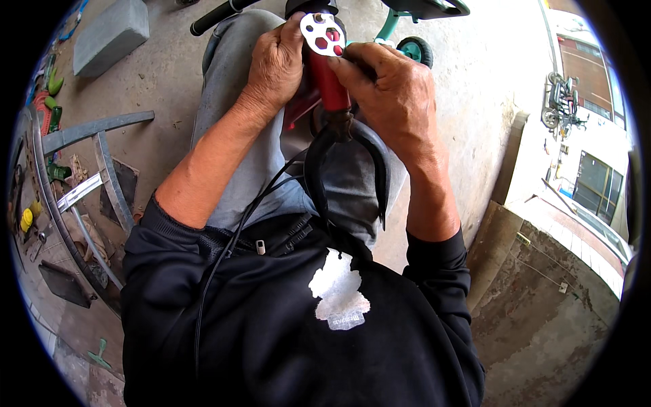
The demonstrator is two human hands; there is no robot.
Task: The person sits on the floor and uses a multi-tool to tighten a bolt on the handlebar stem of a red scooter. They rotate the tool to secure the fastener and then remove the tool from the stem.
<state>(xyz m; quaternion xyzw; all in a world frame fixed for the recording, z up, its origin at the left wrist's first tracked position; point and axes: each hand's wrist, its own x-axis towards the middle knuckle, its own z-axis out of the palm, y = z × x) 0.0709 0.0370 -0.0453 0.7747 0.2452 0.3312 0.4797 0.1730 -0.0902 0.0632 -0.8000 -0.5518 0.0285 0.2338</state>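
One metal frame point(98, 127) is noted at far left, with a grey block point(112, 37) on the floor point(178, 71) beyond it. Next, a black handlebar point(211, 19) extends above the left knee, and black cables point(239, 234) run down over the dark top point(224, 325). Left hand point(277, 62): gripping the left edge of a plate point(323, 34), thumb against the rim, remaining fingers partly hidden. The plate is pale, has several holes, and sits between the two hands, in front of the upper end of a red tube point(333, 88); contact with the tube cannot be told. Below the tube, a black fork point(313, 166) spreads over the lap. Right hand point(400, 88): fingers bent, tips at the plate's lower right edge; a firm pinch cannot be confirmed. Further right: a small wheel point(425, 51), a stained wall point(536, 298) and a motorcycle point(563, 102).
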